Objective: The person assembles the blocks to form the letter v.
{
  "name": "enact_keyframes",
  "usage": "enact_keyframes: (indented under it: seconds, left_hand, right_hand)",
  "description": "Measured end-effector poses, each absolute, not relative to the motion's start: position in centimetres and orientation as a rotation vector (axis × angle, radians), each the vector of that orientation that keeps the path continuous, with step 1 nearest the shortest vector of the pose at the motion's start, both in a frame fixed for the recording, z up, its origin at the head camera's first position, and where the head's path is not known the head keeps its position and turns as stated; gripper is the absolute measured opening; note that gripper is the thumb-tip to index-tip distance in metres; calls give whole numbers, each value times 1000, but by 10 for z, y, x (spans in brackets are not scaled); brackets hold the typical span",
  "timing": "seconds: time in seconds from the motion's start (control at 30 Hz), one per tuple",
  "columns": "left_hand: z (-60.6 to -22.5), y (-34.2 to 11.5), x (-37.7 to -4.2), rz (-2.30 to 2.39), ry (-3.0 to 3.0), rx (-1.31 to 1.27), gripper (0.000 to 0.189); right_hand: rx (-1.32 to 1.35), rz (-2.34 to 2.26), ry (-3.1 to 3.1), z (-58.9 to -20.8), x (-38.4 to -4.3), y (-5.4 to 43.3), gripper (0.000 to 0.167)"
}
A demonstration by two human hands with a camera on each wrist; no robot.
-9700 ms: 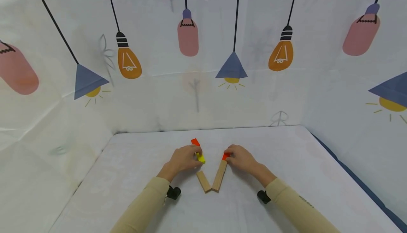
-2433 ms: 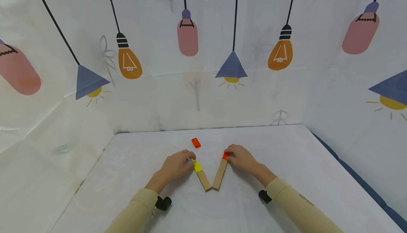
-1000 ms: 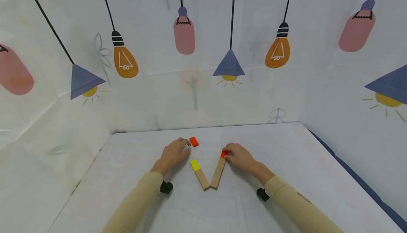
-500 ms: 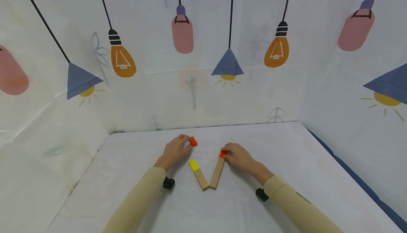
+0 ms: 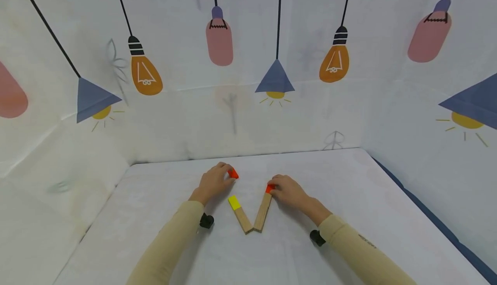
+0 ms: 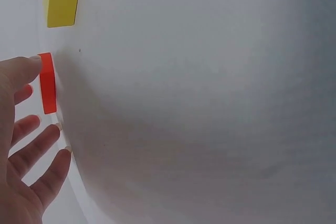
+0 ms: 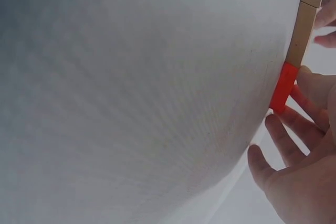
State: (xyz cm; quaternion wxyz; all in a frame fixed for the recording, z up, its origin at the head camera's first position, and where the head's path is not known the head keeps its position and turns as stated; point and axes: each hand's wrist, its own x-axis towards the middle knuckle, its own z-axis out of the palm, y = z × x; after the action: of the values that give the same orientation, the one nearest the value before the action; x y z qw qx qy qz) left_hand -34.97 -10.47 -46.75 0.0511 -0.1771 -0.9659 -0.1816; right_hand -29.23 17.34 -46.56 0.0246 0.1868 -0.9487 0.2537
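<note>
My left hand (image 5: 213, 184) pinches a small red block (image 5: 234, 173) on the white table, beyond the other pieces. In the left wrist view the thumb (image 6: 23, 72) lies on one end of that block, with the other fingers spread below. Two rows of blocks form a V. Its left arm is a plain wooden block (image 5: 243, 221) with a yellow block (image 5: 234, 202) at the far end. Plain wood (image 5: 262, 212) makes up the right arm, capped by another red block (image 5: 269, 188). My right hand (image 5: 290, 193) holds that red cap between thumb and fingers.
A white cloth wall printed with hanging lamps (image 5: 275, 77) rises behind the table (image 5: 318, 172). Dark blue fabric (image 5: 427, 220) runs along the right edge. A small black camera (image 5: 206, 220) sits under each wrist.
My left hand has set the yellow block against the left wooden piece, let go and moved away to the loose red block, which it now pinches. My right hand stays on its red block.
</note>
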Motion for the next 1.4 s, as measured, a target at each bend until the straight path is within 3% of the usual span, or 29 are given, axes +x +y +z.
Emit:
enact_keyframes:
  seconds: [0.53,1.4]
  left_hand:
    - [-461,-95,-352,-461,-3006,-512,37]
    - [-461,-95,-356,-386,-2995,-544,34]
  right_hand:
    - [613,774,-2919,-467,-291,171,25]
    - [615,760,-2932,-464,-291,173,26]
